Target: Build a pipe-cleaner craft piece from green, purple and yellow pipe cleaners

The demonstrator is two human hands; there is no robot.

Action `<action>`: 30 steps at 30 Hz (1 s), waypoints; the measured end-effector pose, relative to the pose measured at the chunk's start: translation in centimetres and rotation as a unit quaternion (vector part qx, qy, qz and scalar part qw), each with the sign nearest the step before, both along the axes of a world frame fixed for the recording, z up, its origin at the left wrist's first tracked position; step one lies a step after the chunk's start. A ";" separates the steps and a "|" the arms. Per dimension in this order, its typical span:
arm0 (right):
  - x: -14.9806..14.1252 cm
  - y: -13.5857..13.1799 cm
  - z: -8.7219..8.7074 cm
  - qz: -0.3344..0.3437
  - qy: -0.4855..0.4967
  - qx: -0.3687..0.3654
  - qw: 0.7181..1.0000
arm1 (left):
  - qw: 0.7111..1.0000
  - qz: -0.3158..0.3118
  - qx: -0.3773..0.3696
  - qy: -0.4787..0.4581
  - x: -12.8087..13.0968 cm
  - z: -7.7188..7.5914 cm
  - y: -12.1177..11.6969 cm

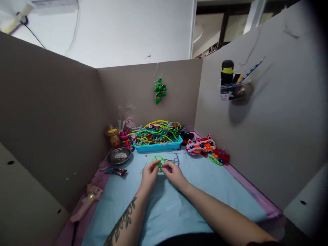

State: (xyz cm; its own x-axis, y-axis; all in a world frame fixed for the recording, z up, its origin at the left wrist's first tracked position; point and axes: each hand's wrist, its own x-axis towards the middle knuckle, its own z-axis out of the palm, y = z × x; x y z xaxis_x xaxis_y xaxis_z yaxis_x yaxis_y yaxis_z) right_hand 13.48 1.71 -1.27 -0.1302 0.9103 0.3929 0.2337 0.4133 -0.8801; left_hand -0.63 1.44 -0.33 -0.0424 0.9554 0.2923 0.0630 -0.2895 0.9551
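Note:
My left hand (150, 173) pinches the left side of a bright green pipe-cleaner piece (158, 158), bent into a rounded, open frame. From the other side my right hand (174, 173) meets it, thumb and fingers closed on a purple pipe cleaner (177, 156) whose free end sticks up behind the knuckles. The fingertips of both hands almost touch, and they hide where purple and green come together. Just behind my right hand, partly covered, lies a pair of scissors (170, 160) on the light blue cloth (202, 198).
Behind the hands stands a blue tray (159, 147) heaped with colourful pipe cleaners. Finished fuzzy pieces (205, 145) lie at right. On the left are a metal bowl (119, 156), a dark wrapper (119, 171) and a pink glue gun (88, 201). Grey partitions (146, 89) enclose the table.

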 end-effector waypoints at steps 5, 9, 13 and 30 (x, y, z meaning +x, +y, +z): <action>0.9 -0.4 0.8 -0.037 -0.095 0.100 0.990 | 0.999 0.006 0.010 0.039 -0.3 0.2 -0.2; 1.3 -0.4 1.0 -0.043 -0.114 0.143 0.982 | 0.998 -0.012 0.015 0.060 -0.3 0.2 -0.4; 1.4 0.1 0.7 -0.048 -0.105 0.137 0.984 | 0.997 -0.025 0.016 0.067 -0.2 0.1 -0.4; 1.6 0.7 0.4 -0.045 -0.082 0.117 0.989 | 0.992 -0.110 -0.009 0.058 -0.3 0.1 -0.4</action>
State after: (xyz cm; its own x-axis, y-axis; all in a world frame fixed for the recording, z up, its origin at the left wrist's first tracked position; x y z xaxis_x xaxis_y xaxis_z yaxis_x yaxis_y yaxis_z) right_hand 15.12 2.38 -0.91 -0.1326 0.8073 0.5751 0.4094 0.5730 -0.7100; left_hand -0.95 1.05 -0.19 0.2010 0.9430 0.2651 0.1104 -0.2908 0.9504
